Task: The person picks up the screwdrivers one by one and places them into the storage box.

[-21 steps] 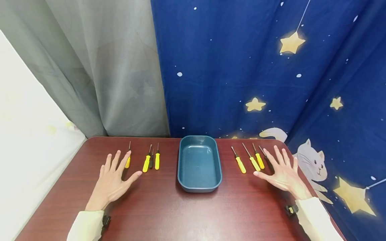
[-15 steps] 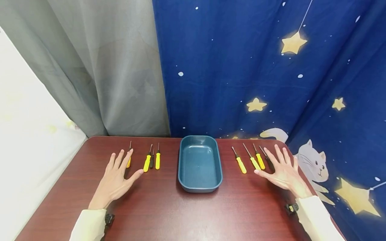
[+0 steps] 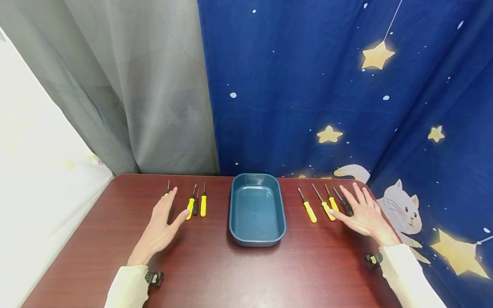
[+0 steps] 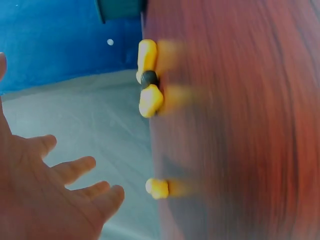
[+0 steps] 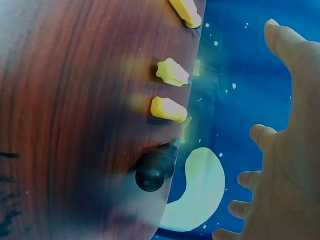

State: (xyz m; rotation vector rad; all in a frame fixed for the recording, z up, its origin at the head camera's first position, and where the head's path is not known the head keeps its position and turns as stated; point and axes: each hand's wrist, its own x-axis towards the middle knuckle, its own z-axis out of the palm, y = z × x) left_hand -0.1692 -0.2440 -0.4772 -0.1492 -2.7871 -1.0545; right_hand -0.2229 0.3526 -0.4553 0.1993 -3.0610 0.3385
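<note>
My left hand [image 3: 158, 233] hovers over the table's left side, fingers straight and thumb spread, holding nothing. It partly hides one screwdriver [image 3: 168, 185], whose shaft shows beyond the fingertips; its yellow handle [image 4: 159, 188] appears in the left wrist view. Near the thumb lie a yellow screwdriver [image 3: 190, 208], a black one [image 3: 195, 208] and another yellow one [image 3: 203, 207]. On the right side, my right hand [image 3: 363, 217] is spread with nothing in it, close to a black-handled screwdriver [image 3: 346, 208]. Left of that lie three yellow screwdrivers, the innermost [image 3: 310, 212] standing apart.
A blue rectangular tray [image 3: 257, 240] stands in the middle between the two screwdriver groups. The dark red wooden table [image 3: 246, 278] ends at the back against a grey curtain [image 3: 169, 107] and a blue star-patterned curtain [image 3: 277, 107].
My left hand has moved to the right and rolled so its thumb side faces up more, covering the leftmost screwdriver's handle. The right hand has hardly moved. The head view has shifted slightly.
</note>
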